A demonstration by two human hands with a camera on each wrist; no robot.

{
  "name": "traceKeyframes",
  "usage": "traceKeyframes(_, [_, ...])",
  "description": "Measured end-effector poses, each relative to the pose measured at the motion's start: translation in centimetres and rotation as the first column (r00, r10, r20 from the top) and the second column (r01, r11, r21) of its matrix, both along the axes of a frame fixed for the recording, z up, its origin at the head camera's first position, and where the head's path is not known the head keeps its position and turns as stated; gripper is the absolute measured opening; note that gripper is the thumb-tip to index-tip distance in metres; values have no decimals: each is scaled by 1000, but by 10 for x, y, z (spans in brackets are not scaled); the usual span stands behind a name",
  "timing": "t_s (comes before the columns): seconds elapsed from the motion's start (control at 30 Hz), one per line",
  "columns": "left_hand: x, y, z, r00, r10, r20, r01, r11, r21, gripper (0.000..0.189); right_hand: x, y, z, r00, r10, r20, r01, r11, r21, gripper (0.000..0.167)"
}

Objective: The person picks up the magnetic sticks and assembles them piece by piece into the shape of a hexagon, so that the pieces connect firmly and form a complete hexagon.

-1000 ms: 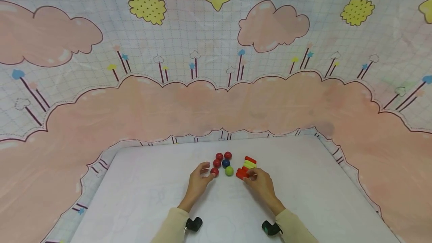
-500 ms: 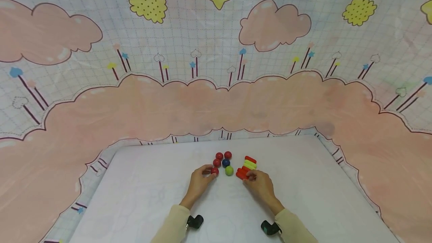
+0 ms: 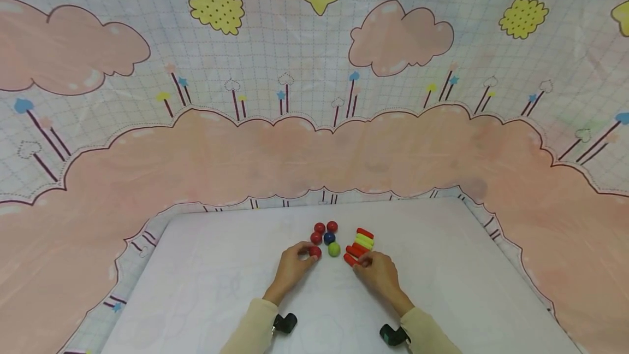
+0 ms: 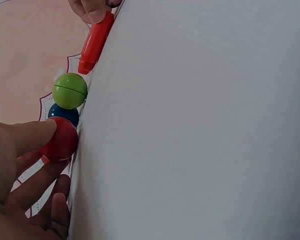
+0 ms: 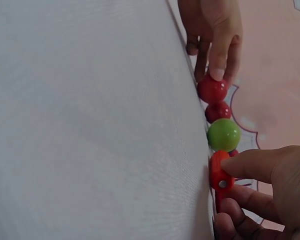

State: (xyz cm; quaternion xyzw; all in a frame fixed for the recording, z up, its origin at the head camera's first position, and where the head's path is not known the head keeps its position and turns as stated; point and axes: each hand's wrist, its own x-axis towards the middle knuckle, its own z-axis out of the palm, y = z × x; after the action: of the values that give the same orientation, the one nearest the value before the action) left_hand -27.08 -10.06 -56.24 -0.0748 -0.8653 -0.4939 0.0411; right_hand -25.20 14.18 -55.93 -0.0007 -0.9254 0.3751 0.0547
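Note:
My left hand [image 3: 289, 269] pinches a glossy red ball [image 3: 315, 252] between thumb and fingers at the near left of a ball cluster; the left wrist view shows the thumb on this ball [image 4: 62, 142]. My right hand [image 3: 380, 275] pinches a short red marker-like stick [image 3: 350, 259], also seen as a stick [image 4: 96, 42] with a narrower end in the left wrist view. In the right wrist view, a small silvery dot shows on the end of that stick [image 5: 222, 172]. Its exact kind is unclear.
A green ball [image 3: 334, 249], a blue ball [image 3: 329, 238] and several red balls [image 3: 320, 228] sit together mid-table. Beyond the right hand lie yellow sticks [image 3: 364, 240] and other red sticks [image 3: 365, 232], side by side. The white table [image 3: 206, 277] meets a patterned cloth [image 3: 314, 157] behind.
The left fingers have closed round the near red ball, which has shifted slightly right and toward me. The nearest red stick has come away from its neighbours, toward me, in my right hand.

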Motion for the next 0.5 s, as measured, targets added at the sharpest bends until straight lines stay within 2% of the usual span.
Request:
traceKeyframes(0.23, [4,1,-1,1000,25,-13,-25,1000,5,27,5,1,3,1000,4,-11,-4,1000,-26,7])
traceKeyframes(0.5, [13,-4,0,999,29,-20,-28,996,80,34,9,5,7,999,48,-23,-49,996,-78,12])
